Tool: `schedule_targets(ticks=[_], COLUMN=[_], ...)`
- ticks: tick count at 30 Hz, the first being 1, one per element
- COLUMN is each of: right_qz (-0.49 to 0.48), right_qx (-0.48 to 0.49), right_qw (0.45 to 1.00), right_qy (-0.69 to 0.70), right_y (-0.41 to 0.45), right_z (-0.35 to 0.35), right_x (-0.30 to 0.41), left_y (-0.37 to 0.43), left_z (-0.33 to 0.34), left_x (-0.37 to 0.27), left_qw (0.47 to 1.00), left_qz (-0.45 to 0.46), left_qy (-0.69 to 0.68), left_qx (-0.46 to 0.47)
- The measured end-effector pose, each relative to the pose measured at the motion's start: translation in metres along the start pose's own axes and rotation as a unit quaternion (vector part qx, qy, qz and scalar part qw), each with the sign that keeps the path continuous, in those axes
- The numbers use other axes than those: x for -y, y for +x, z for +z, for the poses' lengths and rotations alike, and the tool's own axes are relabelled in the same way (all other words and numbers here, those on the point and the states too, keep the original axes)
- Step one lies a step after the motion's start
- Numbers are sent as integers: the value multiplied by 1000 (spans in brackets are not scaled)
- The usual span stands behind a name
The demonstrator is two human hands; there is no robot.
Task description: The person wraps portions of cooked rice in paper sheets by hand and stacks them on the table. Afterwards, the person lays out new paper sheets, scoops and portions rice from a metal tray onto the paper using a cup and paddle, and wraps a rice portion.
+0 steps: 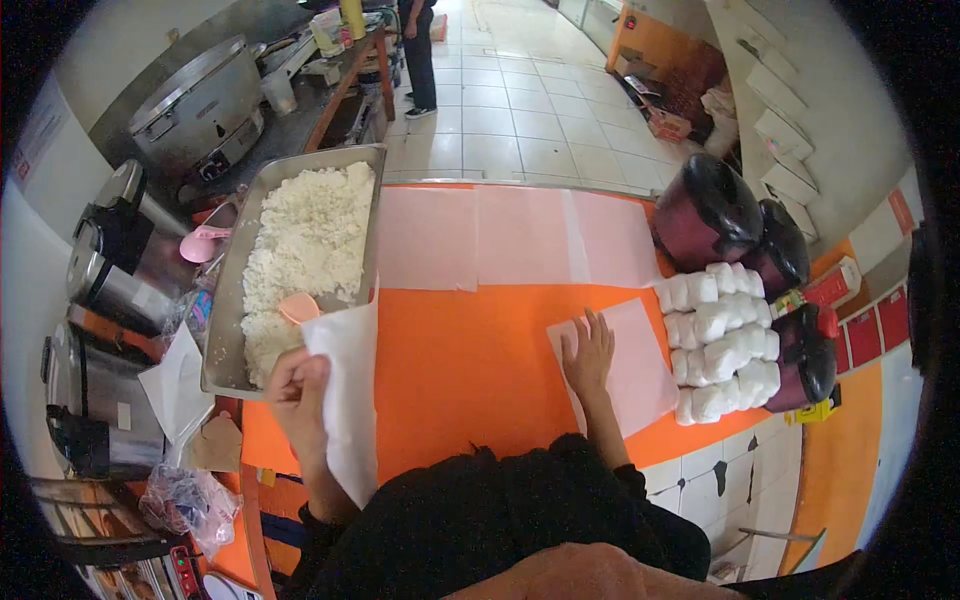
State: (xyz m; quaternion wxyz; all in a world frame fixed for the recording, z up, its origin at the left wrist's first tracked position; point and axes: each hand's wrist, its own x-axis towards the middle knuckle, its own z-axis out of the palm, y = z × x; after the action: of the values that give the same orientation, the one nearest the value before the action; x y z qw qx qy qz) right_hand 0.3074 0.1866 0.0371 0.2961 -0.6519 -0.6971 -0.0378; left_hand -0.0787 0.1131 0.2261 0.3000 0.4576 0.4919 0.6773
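Note:
My left hand pinches the edge of white wrapping paper, which hangs over the left part of the orange tabletop. My right hand rests flat, fingers spread, on another sheet of paper lying askew at the right. Along the table's far side lies a row of paper sheets, edges overlapping. Beyond my left hand stands a metal tray of cooked white rice, with a peach-coloured scoop in it. White wrapped bundles are stacked in rows right of my right hand.
Dark red lidded containers stand behind and beside the bundles. Rice cookers line the left side, near a pink ladle and a crumpled plastic bag. A large pot sits on the back counter. A person stands on the tiled floor beyond.

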Motion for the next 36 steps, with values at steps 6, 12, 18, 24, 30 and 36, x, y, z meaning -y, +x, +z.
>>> schedule_targets(ticks=[6, 12, 18, 24, 30, 36], right_qz=[148, 260, 145, 138, 157, 169], right_qx=[76, -8, -41, -80, -71, -54], right_qw=[977, 953, 852, 824, 810, 791], right_qy=[-132, -158, 502, 544, 561, 586], right_y=[-38, -10, -6, -8, -14, -13], right_z=[14, 20, -92, -120, -140, -147], right_x=[-24, -19, 156, 182, 195, 206], left_y=[9, 6, -28, -39, -40, -36], left_z=[78, 136, 137, 127, 117, 108], left_x=[8, 26, 46, 35, 27, 25], left_qw=[994, 961, 948, 904, 892, 895], left_qz=[-52, -73, -167, -227, -187, -191], left_qy=[8, 55, -121, -218, -244, -238], left_qx=[94, 262, 242, 288, 330, 325])
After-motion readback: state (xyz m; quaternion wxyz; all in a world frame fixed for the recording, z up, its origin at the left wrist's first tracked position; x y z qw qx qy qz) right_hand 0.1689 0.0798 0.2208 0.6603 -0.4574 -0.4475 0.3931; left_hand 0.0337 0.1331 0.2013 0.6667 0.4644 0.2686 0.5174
